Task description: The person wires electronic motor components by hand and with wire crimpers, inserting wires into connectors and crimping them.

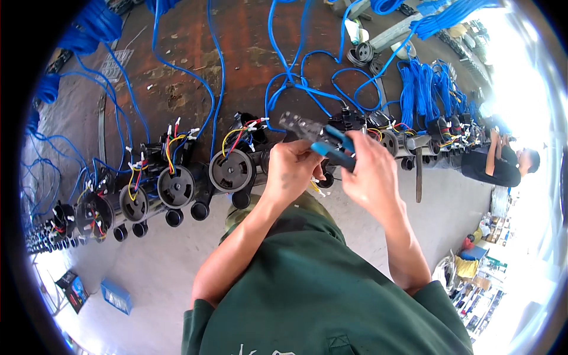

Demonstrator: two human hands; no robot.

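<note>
Fingers (358, 141) of the right hand (374, 177) curl round the teal handles of dark-headed pliers (335, 145), held over the worktop's near edge, head pointing up and left; fingers of the left hand (286, 173) bend close against the tool, tips partly hidden, and whether they pinch anything cannot be told. Worktop (248, 50): brown, scuffed, with bare stretches ahead of the hands, crossed by loose blue cables (289, 76). Near edge: crowded, lined with slotted grey round caps (229, 170) bearing red and yellow wires (238, 141); one sits just beside the left hand, leaving little room sideways. Short black tubes (200, 211) project below the edge. Hammer (419, 171): right of the right hand, handle overhanging. Floor (378, 242): pale, clear room beside the legs; blue crate (116, 297) at lower left. Co-worker (494, 163): far right, well apart.
</note>
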